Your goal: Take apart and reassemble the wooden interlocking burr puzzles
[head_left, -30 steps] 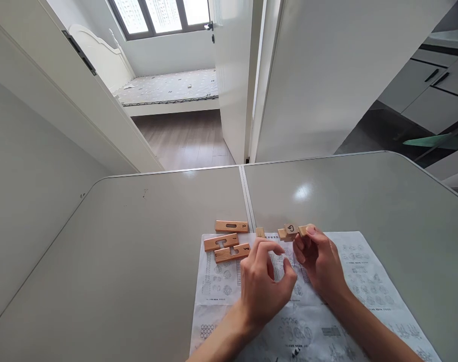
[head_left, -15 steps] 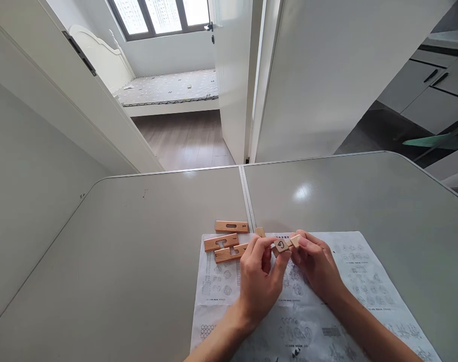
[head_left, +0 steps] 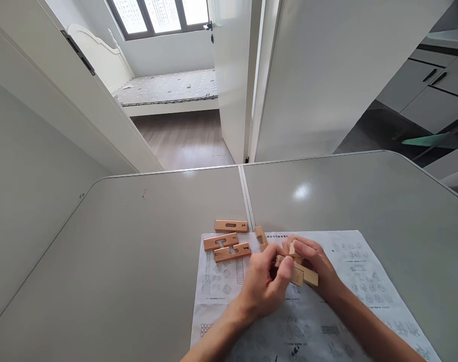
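Observation:
Several light wooden puzzle pieces (head_left: pixel 305 275) are held together between my two hands above the printed sheet. My left hand (head_left: pixel 264 279) is closed on them from the left, its thumb pressing on top. From the right, my right hand (head_left: pixel 317 261) grips the same cluster, with one short piece (head_left: pixel 292 250) standing up by its thumb. How the pieces join is partly hidden by my fingers. Just beyond my left hand lies a loose notched piece (head_left: pixel 260 238). Left of it are three reddish slotted pieces: one at the back (head_left: pixel 231 226), a middle one (head_left: pixel 220 242) and a front one (head_left: pixel 232 252).
Under my hands a paper sheet (head_left: pixel 364 271) with printed puzzle diagrams lies on the grey table (head_left: pixel 138 261). A seam (head_left: pixel 247 196) crosses the table. Past its far edge are a door (head_left: pixel 232 75), a bed (head_left: pixel 168 88) and, at right, cabinets (head_left: pixel 428 100).
The held pieces have turned and come slightly nearer, so their long ends now point toward the lower right. The numbered end face is no longer visible. The loose notched piece shows more fully.

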### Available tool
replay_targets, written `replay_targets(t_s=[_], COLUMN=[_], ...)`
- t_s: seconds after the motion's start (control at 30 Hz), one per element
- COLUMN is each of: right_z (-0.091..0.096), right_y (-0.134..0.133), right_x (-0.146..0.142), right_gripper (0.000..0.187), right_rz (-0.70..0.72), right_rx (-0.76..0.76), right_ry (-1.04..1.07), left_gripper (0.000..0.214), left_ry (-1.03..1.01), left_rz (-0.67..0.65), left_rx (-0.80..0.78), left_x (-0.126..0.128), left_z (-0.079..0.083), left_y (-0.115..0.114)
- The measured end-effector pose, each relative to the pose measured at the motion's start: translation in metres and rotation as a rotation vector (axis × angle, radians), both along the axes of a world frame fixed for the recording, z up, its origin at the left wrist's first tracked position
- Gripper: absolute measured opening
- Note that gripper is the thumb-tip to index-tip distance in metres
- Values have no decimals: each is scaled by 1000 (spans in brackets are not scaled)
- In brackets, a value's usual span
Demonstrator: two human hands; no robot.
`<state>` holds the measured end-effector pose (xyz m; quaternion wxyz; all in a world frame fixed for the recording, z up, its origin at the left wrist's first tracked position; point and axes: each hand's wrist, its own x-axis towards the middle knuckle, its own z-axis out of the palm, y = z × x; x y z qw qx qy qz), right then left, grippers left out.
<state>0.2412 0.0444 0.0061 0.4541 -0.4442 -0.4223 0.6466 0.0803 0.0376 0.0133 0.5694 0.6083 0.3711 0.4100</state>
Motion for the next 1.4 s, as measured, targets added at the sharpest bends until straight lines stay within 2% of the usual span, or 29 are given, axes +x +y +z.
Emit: replay_targets(t_s=[0.27, 0.6, 0.93, 1.23, 1.4], right_z=[1, -6, 4, 8, 3], right_y=[2, 2, 4, 6, 4], right_x=[1, 6, 6, 6, 8], right_gripper=[51, 51, 52, 53, 53], right_rz=[38, 124, 183, 192, 221], right_rx=[-36, -68, -139, -170, -143], right_ry=[180, 151, 101, 107, 100], left_gripper=[48, 41, 44, 44, 47], left_ry=[160, 272, 362, 309, 370], left_rz=[-101, -113, -55, -45, -21], left_rx=[54, 141, 331, 286, 387], left_x=[-2, -2, -1, -1, -1], left_z=[3, 4, -3, -3, -1], left_y=[-1, -8, -13, -11, -13])
